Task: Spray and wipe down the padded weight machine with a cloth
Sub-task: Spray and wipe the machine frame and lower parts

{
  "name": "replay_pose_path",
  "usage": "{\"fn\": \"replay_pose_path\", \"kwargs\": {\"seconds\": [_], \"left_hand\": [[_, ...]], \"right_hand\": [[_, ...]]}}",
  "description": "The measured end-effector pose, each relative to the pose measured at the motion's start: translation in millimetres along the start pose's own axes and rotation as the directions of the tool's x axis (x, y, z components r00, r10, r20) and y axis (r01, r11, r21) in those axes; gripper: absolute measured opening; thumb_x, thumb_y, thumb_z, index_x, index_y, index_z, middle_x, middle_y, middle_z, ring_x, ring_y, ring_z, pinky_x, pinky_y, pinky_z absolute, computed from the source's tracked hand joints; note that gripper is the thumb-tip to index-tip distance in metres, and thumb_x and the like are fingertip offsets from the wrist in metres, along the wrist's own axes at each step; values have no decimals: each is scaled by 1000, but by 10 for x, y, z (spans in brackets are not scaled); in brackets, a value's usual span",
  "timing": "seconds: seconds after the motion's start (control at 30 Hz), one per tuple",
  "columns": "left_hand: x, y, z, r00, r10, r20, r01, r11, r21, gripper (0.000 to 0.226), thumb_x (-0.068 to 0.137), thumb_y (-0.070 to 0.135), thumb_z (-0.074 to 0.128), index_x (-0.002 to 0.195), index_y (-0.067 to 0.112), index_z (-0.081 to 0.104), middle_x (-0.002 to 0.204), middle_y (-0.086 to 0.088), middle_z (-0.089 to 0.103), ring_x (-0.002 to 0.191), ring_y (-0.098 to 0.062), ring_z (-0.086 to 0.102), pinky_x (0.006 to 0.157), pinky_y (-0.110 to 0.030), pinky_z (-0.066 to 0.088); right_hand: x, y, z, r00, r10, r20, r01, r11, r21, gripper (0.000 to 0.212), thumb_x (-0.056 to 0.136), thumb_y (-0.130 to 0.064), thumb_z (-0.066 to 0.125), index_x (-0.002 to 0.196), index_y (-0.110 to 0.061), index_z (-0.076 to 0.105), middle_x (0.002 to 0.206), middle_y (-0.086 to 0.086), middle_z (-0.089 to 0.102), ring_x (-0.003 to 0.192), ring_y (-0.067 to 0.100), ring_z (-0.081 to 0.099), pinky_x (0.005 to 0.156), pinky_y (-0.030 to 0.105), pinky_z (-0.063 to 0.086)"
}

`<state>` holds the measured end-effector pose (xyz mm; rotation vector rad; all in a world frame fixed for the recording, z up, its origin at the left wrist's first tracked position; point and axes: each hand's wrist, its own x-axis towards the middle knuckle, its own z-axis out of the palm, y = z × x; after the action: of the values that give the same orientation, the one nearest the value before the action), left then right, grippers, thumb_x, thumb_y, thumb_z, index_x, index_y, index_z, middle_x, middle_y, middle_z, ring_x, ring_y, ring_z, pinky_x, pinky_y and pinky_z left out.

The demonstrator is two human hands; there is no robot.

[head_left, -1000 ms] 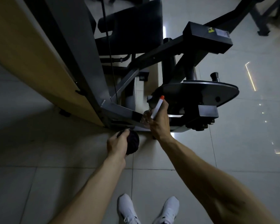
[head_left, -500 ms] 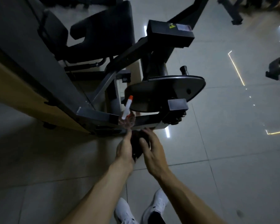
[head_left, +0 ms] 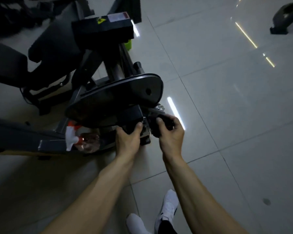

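Observation:
The weight machine has a black padded seat (head_left: 57, 48) at upper left, a dark oval cover plate (head_left: 125, 92) in the middle and a square bracket (head_left: 131, 114) under it. My right hand (head_left: 172, 134) is closed on a dark cloth (head_left: 159, 125) just right of the bracket. My left hand (head_left: 128, 138) grips a dark edge at the bracket's lower side; it looks like the cloth's other end, but the dim light blurs it. The clear spray bottle (head_left: 88, 141) with a white and orange nozzle lies on the machine's low frame bar (head_left: 51, 144), left of my hands.
A black box with a yellow warning sticker (head_left: 101, 29) tops the machine's arm. A knob (head_left: 137, 65) sticks up behind the plate. Another machine's foot (head_left: 286, 19) sits at upper right. Glossy tile floor (head_left: 227, 115) spreads to the right. My white shoes (head_left: 167, 210) are below.
My right hand set the spray bottle down on the frame bar and came over to the cloth. Both hands then moved right with the cloth to the bracket, and the view swung right.

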<state>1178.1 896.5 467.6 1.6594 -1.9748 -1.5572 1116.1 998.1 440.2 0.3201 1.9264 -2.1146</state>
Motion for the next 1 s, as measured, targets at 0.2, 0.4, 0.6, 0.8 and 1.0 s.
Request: {"fn": "replay_pose_path", "kwargs": {"seconds": [0.2,0.4,0.6,0.8,1.0], "left_hand": [[44,-39,177,991,80,-108,-78,997,17,67,87,40,77,143,15,50,128,-4,66,116,-21,63,94,-31,52],[81,-93,205,988,96,-121,-100,995,-26,61,85,43,78,132,9,58,119,-6,71,108,-18,69,94,-33,56],[59,-71,238,984,135,-117,-145,986,-82,56,82,38,74,127,7,59,114,-8,73,104,-17,71,86,-26,55],[27,-36,248,982,152,-115,-162,983,-82,46,82,36,72,121,18,59,112,-1,72,102,-9,70,84,-17,52],[39,-70,270,980,142,-140,-150,988,-44,42,97,19,69,133,2,56,120,-9,71,107,-13,69,88,-17,54]], "right_hand": [[-116,336,268,990,-49,133,50,999,-4,15,102,-22,63,114,-21,73,112,-5,71,109,14,67,95,44,57],[80,596,229,967,228,111,-227,974,-24,14,101,-21,64,110,-16,74,103,3,73,98,18,70,89,54,57],[-177,403,200,990,-81,116,80,997,12,11,101,-23,64,108,-24,72,109,-11,66,106,17,66,90,42,56],[19,515,253,989,124,82,-119,991,-61,9,96,-32,62,98,-38,67,105,-4,68,102,14,66,92,47,55],[20,508,312,984,158,77,-157,987,-11,9,99,-26,62,99,-23,71,103,-2,68,100,16,66,91,39,56]]}}
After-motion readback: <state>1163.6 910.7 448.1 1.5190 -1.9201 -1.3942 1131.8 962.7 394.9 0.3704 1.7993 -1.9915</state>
